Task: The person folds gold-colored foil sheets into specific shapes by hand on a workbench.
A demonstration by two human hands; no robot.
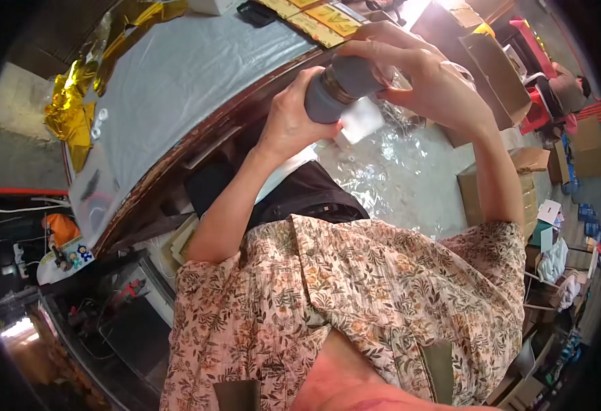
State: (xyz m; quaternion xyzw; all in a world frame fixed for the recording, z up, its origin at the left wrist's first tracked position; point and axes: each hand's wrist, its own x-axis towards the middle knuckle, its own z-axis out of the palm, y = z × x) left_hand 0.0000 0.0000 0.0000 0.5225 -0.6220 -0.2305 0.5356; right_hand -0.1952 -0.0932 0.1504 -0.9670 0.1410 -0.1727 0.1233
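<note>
**While the grey flask (pixel 341 85) is hanging beyond the table (pixel 177 75) edge: drop risk**

The left hand (pixel 293 123) is clasping its base and the right hand (pixel 417 75) is wrapping its top, both closed tight. Any slipping twist is risking a fall.

Daylight comes in at the top middle, blown out white at the edge, and glares off the clear plastic sheet (pixel 410 171) at centre right and the gold foil (pixel 71 113) upper left. The lower left is dim. The grey bottle (pixel 324 103) between left hand (pixel 290 123) and right hand (pixel 424 75) looks sharp; the edges bend fisheye-fashion into black corners.
</note>
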